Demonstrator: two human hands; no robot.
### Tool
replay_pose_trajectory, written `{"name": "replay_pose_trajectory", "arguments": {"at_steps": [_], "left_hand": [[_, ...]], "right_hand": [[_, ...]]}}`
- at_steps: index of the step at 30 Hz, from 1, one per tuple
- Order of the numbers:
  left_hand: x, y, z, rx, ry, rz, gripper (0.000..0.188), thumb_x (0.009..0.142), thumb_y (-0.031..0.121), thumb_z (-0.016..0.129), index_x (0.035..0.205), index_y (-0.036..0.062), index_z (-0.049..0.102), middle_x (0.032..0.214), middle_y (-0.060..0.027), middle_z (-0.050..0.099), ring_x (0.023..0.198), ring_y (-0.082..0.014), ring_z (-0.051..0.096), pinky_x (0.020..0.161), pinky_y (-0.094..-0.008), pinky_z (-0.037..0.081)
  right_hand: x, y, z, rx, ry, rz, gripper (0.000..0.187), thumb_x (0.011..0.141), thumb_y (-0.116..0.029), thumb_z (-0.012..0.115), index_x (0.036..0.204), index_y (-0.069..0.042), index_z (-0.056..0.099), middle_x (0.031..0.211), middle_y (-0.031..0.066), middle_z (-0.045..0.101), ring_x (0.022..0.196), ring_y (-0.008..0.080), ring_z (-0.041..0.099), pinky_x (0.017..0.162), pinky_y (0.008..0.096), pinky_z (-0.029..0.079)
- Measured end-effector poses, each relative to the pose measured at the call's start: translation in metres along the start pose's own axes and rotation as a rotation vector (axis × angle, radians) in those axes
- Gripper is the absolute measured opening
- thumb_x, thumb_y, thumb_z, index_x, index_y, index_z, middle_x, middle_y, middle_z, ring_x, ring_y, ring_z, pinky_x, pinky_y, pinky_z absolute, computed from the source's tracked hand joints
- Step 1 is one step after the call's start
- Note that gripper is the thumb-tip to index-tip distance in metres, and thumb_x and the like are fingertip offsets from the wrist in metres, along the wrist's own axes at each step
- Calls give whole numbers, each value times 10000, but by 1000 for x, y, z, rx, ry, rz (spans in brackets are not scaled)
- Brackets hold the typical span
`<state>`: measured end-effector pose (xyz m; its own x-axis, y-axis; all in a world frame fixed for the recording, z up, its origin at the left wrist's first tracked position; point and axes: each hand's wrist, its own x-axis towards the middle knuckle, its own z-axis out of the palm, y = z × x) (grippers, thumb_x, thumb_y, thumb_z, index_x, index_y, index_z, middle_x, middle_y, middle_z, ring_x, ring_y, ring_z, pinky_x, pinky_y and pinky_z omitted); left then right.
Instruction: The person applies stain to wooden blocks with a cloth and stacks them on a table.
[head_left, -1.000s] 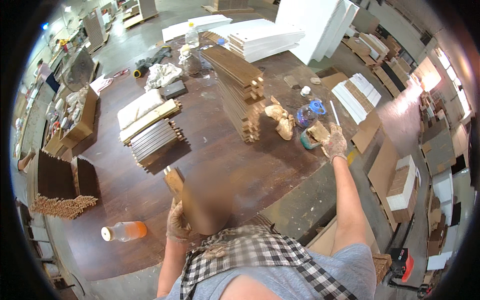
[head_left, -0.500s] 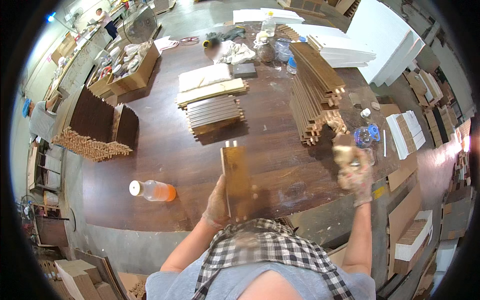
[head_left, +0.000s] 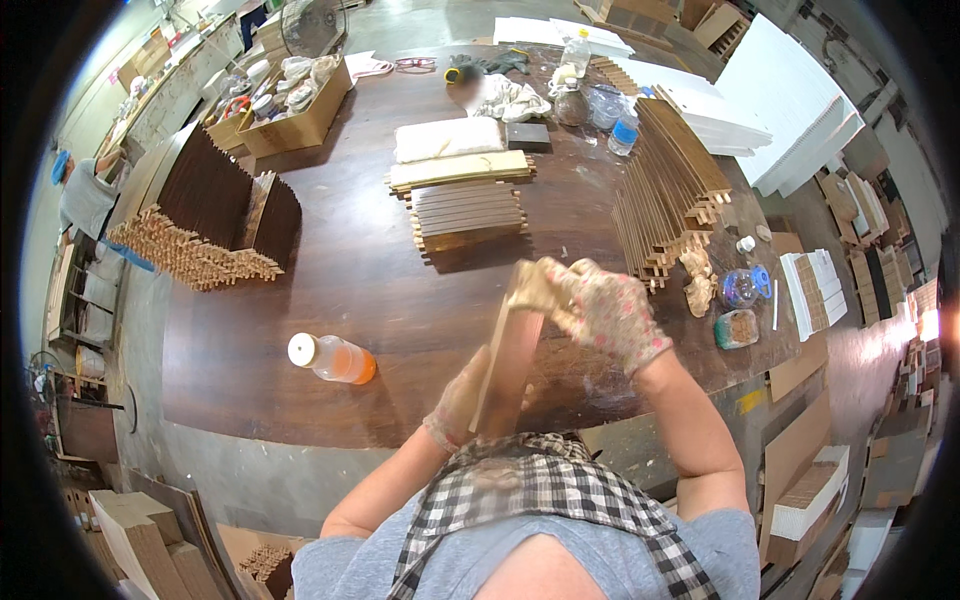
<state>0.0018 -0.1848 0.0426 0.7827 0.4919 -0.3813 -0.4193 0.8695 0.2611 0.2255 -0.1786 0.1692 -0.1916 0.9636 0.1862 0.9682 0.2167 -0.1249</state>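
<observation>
Close in front of my body, my gloved left hand [head_left: 460, 402] grips a flat wooden board [head_left: 512, 365] by its left edge. The board is tilted up, with its narrow side partly facing me. A crumpled tan rag [head_left: 532, 287] covers the board's upper end, pinched in my right hand [head_left: 615, 315], which wears a speckled glove. The rag hides that end of the board. Farther off lies a small stack of dark boards [head_left: 468, 212] with pegged ends. To the right leans a taller row of similar boards [head_left: 665, 185].
On the left stand many dark pegged boards [head_left: 190, 200] and a bottle of orange liquid [head_left: 335, 360]. A cardboard box [head_left: 300, 122] of supplies sits at the back left. At right are a second tan rag [head_left: 699, 282], an open jar [head_left: 737, 330] and a blue-capped bottle [head_left: 742, 288].
My right hand has moved left with the rag, from beside the jar to the board's upper end. In my left hand the board has tilted and turned to show its edge.
</observation>
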Motion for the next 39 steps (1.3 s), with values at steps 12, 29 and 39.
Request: {"name": "replay_pose_trajectory", "arguments": {"at_steps": [12, 29, 39], "left_hand": [[-17, 18, 15, 24, 52, -4, 497, 1018, 456, 436, 1261, 35, 538, 1096, -163, 629, 875, -268, 657, 765, -369, 572], [3, 37, -17, -194, -320, 53, 612, 1011, 568, 314, 1333, 78, 490, 1121, -135, 625, 941, -259, 662, 731, -386, 599], [-1, -14, -23, 690, -59, 455, 505, 971, 310, 527, 1403, 67, 429, 1398, -86, 471, 1268, -236, 461, 1086, -344, 368]], "right_hand": [[12, -19, 6, 10, 103, 58, 474, 801, -236, 662, 1254, -105, 611, 892, 117, 639, 714, 275, 677, 603, 388, 544], [-34, -19, 24, 1026, 134, 82, 583, 846, -210, 719, 1358, -19, 516, 1116, 118, 661, 834, 145, 678, 641, 264, 566], [-16, -88, 79, 677, 462, -314, 588, 753, -176, 774, 1281, -24, 564, 1187, 170, 601, 991, 257, 617, 816, 391, 535]]}}
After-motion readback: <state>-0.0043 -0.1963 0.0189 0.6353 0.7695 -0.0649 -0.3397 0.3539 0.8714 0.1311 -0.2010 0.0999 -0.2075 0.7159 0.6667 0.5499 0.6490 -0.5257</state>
